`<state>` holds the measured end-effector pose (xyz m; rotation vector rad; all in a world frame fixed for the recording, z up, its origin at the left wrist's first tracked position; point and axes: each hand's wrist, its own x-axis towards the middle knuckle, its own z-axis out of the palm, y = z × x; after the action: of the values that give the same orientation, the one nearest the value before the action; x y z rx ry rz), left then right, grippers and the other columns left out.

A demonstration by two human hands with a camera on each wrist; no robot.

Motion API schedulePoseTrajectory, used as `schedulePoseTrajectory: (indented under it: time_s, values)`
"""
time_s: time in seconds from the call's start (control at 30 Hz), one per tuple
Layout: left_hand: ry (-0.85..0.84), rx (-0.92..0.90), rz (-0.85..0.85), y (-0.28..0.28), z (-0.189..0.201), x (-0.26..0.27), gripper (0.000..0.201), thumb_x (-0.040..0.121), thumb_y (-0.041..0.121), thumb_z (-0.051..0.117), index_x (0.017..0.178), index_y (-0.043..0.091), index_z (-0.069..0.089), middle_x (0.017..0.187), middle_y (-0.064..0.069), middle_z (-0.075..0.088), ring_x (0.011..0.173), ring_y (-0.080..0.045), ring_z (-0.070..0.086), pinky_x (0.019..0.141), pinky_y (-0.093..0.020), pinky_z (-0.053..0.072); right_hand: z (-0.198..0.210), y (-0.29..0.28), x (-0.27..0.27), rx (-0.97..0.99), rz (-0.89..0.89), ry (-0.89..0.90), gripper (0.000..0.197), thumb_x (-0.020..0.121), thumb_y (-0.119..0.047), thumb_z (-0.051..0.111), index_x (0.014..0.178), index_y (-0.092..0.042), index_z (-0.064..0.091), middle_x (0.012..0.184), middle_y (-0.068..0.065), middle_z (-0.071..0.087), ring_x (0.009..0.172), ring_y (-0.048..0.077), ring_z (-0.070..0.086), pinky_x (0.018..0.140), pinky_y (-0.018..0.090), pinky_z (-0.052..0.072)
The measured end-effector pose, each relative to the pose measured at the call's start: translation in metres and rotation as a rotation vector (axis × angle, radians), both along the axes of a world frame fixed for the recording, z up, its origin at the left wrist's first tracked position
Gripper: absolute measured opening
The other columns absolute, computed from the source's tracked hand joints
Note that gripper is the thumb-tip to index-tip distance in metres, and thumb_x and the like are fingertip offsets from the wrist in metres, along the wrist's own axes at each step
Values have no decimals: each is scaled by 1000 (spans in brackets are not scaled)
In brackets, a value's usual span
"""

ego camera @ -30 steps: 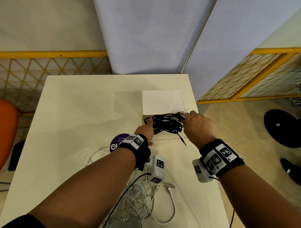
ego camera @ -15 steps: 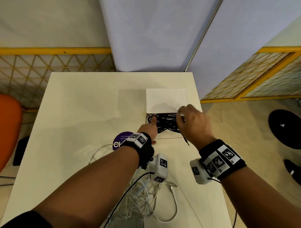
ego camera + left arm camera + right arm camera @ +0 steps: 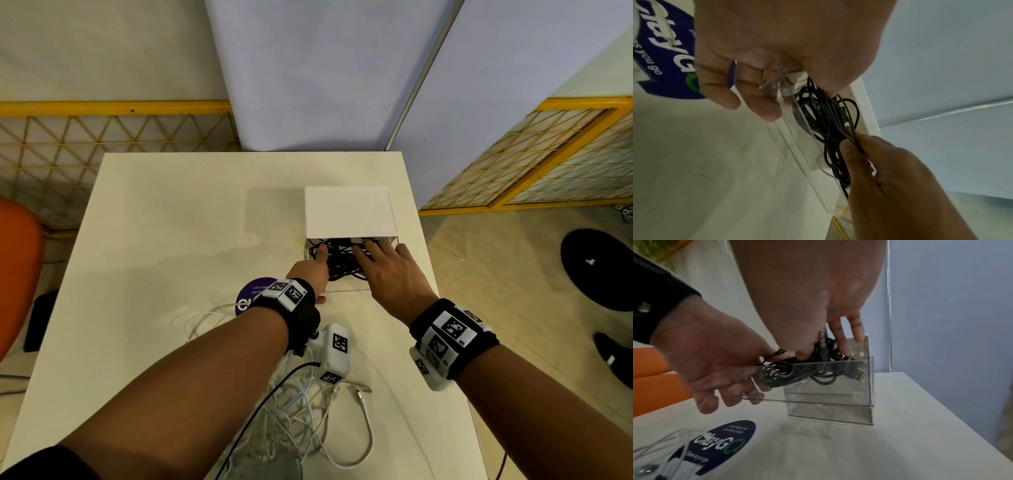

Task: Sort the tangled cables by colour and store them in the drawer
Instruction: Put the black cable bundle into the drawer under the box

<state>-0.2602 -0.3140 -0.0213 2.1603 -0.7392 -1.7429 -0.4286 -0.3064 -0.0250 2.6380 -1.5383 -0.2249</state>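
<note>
Left hand (image 3: 310, 270) grips the clear plastic drawer (image 3: 830, 382) front corner; right hand (image 3: 387, 270), fingers extended, presses the tangled black cables (image 3: 337, 257) lying between both hands inside it.

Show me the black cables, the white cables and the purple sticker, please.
black cables (image 3: 339, 260): head view, middle of the bundle in the drawer.
white cables (image 3: 308, 414): head view, centre of the tangle.
purple sticker (image 3: 723, 446): right wrist view, its printed face.

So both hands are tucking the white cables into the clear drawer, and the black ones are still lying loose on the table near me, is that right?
Colours swapped. The head view shows the black cables in the clear drawer, with the left hand and right hand on them; the white cables lie loose on the table.
</note>
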Motion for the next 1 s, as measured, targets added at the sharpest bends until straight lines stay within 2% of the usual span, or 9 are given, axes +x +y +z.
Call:
schedulePoseTrajectory:
  time_s: [0.07, 0.13, 0.2, 0.37, 0.43, 0.53, 0.7, 0.87, 1.0]
  values:
    - [1, -1, 8, 0, -2, 0, 64, 102, 63, 29, 114, 7, 57, 113, -17, 63, 92, -31, 56, 49, -32, 37, 5, -1, -2, 30, -8, -74, 53, 91, -22, 61, 142, -15, 47, 126, 13, 55, 110, 33, 54, 85, 44, 47]
    - [2, 4, 6, 0, -4, 0, 69, 102, 63, 28, 122, 5, 58, 119, -18, 63, 93, -32, 56, 49, -32, 38, 14, 2, -8, 73, -55, -193, 67, 87, -37, 69, 146, -20, 41, 124, 10, 53, 107, 30, 53, 84, 43, 48]
    - [-1, 6, 17, 0, -6, 0, 71, 100, 66, 28, 119, 4, 59, 111, -16, 63, 92, -31, 56, 49, -33, 38, 23, 7, -17, 88, -145, -293, 73, 81, -43, 74, 142, -20, 41, 119, 5, 55, 102, 26, 54, 82, 42, 47]
    - [-1, 1, 18, 0, -8, 0, 65, 100, 67, 28, 105, 7, 53, 102, -14, 59, 89, -30, 56, 49, -32, 38, 26, 28, -36, 132, -242, -204, 37, 83, -40, 74, 112, -23, 60, 98, -5, 64, 94, 23, 63, 79, 36, 36]
    - [-4, -5, 14, 0, -9, 0, 65, 100, 67, 27, 105, 8, 53, 102, -14, 59, 89, -30, 56, 48, -32, 38, 24, 32, -36, 162, -276, -179, 31, 87, -40, 70, 113, -24, 62, 99, -7, 67, 97, 21, 64, 81, 36, 36]
    - [-7, -7, 17, -1, -10, 0, 64, 100, 66, 28, 104, 8, 53, 103, -14, 60, 90, -30, 56, 48, -32, 38, 26, 35, -33, 220, -315, -178, 36, 89, -50, 65, 116, -26, 61, 103, -8, 69, 97, 17, 65, 89, 36, 39]
    - [-11, -12, 4, 0, -8, 0, 64, 101, 65, 27, 103, 7, 53, 102, -14, 59, 89, -30, 56, 48, -32, 38, 29, 35, -30, 195, -276, -152, 15, 95, -26, 58, 108, -25, 66, 99, -6, 70, 92, 20, 66, 82, 34, 40]
    - [-26, -16, -4, -1, -8, 0, 64, 101, 65, 27, 99, 6, 53, 102, -15, 60, 87, -31, 56, 48, -33, 38, 23, 22, -31, 25, -242, -171, 11, 81, -9, 72, 81, -21, 74, 75, 1, 60, 69, 26, 59, 63, 32, 38]
    - [-23, -17, -2, 0, -8, 0, 65, 101, 65, 27, 94, 6, 54, 102, -14, 60, 89, -31, 56, 48, -32, 38, 13, 14, -22, 14, -200, -56, 22, 69, -1, 74, 61, -20, 66, 58, -3, 57, 53, 22, 54, 58, 27, 28]
